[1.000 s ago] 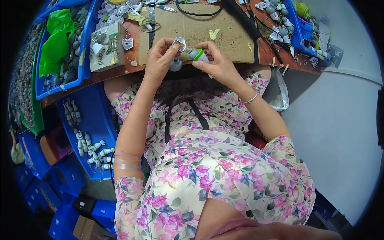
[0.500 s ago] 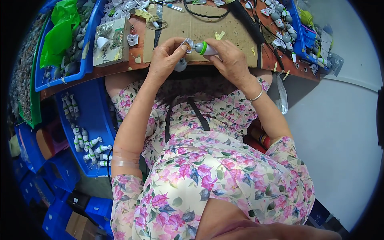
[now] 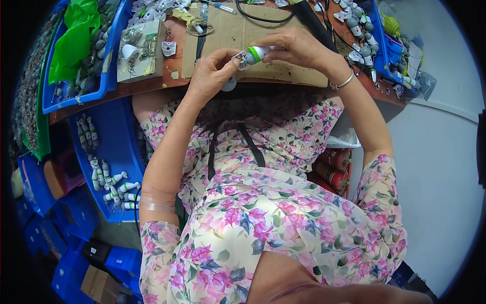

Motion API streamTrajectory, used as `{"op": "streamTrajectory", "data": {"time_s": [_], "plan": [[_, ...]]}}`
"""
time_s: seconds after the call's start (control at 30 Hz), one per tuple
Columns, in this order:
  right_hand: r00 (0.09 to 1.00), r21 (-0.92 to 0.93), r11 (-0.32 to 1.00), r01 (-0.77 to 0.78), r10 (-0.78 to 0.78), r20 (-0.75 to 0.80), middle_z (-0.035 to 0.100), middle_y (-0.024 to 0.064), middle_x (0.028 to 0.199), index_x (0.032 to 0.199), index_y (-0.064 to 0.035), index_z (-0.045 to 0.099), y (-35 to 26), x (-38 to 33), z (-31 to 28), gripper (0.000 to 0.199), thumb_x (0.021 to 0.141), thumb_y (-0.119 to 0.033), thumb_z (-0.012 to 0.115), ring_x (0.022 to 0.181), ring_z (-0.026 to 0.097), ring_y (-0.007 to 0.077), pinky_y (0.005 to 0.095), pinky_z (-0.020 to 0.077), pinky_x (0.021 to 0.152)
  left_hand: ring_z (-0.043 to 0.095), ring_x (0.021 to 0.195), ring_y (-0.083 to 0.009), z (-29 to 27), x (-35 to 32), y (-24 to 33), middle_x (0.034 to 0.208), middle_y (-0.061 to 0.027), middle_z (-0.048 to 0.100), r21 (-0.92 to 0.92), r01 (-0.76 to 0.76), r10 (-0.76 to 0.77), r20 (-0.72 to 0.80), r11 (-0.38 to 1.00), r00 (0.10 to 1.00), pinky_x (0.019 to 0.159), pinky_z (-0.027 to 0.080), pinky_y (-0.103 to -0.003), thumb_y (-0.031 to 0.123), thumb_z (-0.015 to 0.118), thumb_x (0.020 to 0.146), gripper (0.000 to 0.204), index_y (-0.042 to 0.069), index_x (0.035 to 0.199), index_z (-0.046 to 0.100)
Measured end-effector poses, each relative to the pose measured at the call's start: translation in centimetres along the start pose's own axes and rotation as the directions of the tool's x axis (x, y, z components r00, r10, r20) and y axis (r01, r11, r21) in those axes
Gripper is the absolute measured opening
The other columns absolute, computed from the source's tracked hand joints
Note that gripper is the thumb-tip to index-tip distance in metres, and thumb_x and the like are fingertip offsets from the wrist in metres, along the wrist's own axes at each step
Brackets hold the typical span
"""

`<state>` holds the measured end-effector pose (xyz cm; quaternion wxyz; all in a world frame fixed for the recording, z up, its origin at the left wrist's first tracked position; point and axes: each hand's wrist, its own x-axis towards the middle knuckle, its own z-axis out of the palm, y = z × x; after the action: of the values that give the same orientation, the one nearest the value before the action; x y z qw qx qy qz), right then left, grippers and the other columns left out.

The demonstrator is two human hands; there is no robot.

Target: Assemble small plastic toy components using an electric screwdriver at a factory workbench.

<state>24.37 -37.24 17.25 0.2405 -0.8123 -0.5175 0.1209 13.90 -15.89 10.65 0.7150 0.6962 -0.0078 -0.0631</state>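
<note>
Garment: cream ground, floral print [image 3: 283, 202] in pink and purple, with green and blue-grey leaves. V-shaped neckline at the near side. Left sleeve [image 3: 159, 248] and right sleeve [image 3: 379, 185] both short, same fabric. Two narrow black straps [image 3: 251, 144] lie across the far part, over the lap. Left arm: translucent band [image 3: 158, 203] beyond the sleeve edge, material unclear. Right hand [image 3: 298, 48]: slim silver-coloured bangle [image 3: 343, 83] round the wrist.

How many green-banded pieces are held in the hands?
1: the white-and-grey, rounded plastic piece with a bright green band, in the right hand, its grey end seemingly touching the small white plastic part in the left hand. Another could be hidden in the grasp.
</note>
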Motion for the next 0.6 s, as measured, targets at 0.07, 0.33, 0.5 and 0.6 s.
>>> {"op": "streamTrajectory", "data": {"time_s": [0.07,0.33,0.5,0.6], "plan": [[0.999,-0.023,1.000,-0.013,0.014,0.052,0.066,0.0120,0.090,0.114,-0.0144,0.062,0.1,0.6,-0.5,0.038,0.079,-0.027,0.068,0.082,0.062,0.0299,0.0399,0.0487,0.071,0.053,0.072,-0.0038,0.2,0.0,0.7,0.081,0.0013,0.062,-0.008,0.034,-0.034,-0.001,0.999,0.999,0.063,0.044,-0.020,0.015,0.058,0.089,0.021,0.001,0.104,0.064],[0.947,0.007,0.979,-0.205,0.197,0.252,0.066,0.0147,0.096,0.116,-0.0088,0.061,0.5,1.5,-0.3,0.036,0.082,-0.022,0.065,0.090,0.062,0.0301,0.0392,0.0482,0.077,0.053,0.070,-0.0043,-0.5,0.2,0.6,0.082,0.0006,0.061,-0.009,0.042,-0.042,0.046,0.999,0.998,0.061,0.043,-0.020,0.017,0.056,0.091,0.022,0.001,0.104,0.062],[0.976,-0.039,0.997,-0.062,0.069,0.204,0.066,0.0145,0.090,0.112,-0.0056,0.062,0.2,2.5,-0.5,0.036,0.081,-0.025,0.066,0.082,0.062,0.0315,0.0394,0.0477,0.072,0.054,0.066,-0.0058,-1.0,0.6,1.3,0.082,-0.0023,0.060,0.058,0.013,-0.020,0.123,0.998,0.992,0.059,0.043,-0.020,0.032,0.053,0.093,0.033,0.001,0.106,0.056],[0.952,-0.061,0.997,-0.052,0.068,0.300,0.066,0.0151,0.084,0.105,-0.0040,0.063,-1.4,3.7,-1.2,0.032,0.081,-0.025,0.066,0.078,0.061,0.0320,0.0399,0.0457,0.068,0.053,0.064,-0.0068,-0.7,0.4,3.1,0.079,-0.0032,0.058,0.087,0.133,-0.142,0.111,0.987,0.984,0.057,0.042,-0.020,0.040,0.052,0.092,0.040,0.003,0.108,0.053]]}}
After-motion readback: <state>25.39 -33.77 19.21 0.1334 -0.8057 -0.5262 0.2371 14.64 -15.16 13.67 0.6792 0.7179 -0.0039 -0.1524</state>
